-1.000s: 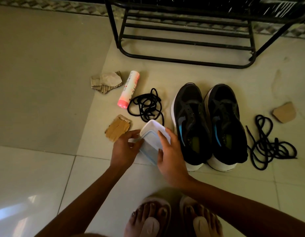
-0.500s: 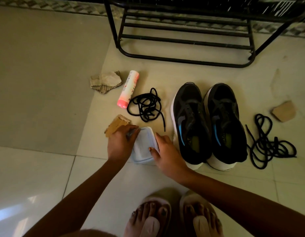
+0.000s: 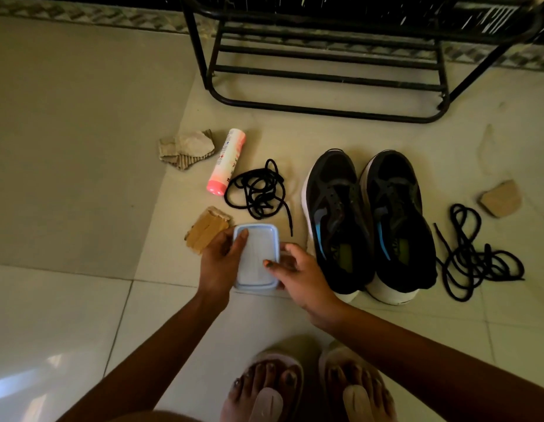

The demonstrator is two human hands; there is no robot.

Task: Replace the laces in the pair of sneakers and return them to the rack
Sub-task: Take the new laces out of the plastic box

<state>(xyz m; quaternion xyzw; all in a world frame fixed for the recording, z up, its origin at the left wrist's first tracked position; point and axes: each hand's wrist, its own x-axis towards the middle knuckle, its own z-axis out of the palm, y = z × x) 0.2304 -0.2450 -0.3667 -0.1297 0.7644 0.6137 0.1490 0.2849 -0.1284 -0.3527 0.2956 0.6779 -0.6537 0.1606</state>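
A small lidded plastic box [image 3: 256,257] is held flat on the floor [image 3: 82,147] between both hands. The left hand [image 3: 217,263] is curled round its left edge with the thumb laid on the lid. The right hand [image 3: 298,275] is hooked over its right edge, one fingertip on top. The grip suggests a lid being pressed on or prised off; which of the two cannot be told. Just beside the right hand, the pair of sneakers [image 3: 340,226] is stood side by side, toes towards the rack [image 3: 325,77], eyelets apparently bare. One black lace bundle [image 3: 258,190] is left near the box and a second lace bundle [image 3: 474,260] lies right of the sneakers, both within reach for threading. A pink spray can [image 3: 226,161] and cardboard scraps [image 3: 205,231] are scattered nearby. Lacing is judged not yet begun.
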